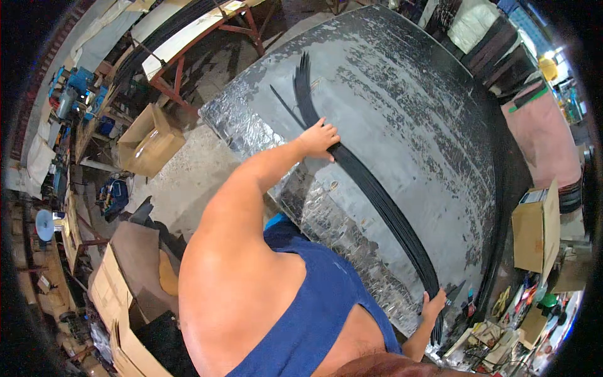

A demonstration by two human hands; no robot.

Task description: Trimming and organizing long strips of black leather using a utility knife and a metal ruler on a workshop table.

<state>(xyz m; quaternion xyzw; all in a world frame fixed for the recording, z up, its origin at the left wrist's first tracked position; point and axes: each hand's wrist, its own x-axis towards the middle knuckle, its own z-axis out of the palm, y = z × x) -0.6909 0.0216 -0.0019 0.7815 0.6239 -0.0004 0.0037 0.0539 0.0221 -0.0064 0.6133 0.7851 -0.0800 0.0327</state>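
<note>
A long bundle of thin black strips (384, 198) lies across a large worktable (405, 141) with a worn grey top, bending in the fisheye view. My left hand (320, 140) grips the bundle in its upper part, fingers over the strips. Near the bundle's lower end, my right hand (433, 304) holds it at the table's near right part. The strips fan out a little beyond my left hand. One short dark strip (286, 106) sticks out separately to the left of the bundle, its lower end reaching my left hand.
Shiny foil-like covering (348, 240) lines the table's near edge. An open cardboard box (150, 141) stands on the floor at left, beside a red-framed bench (179, 80). Another carton (532, 231) stands at right, above cluttered tools. Folded pink material (544, 136) lies beyond the table's right side.
</note>
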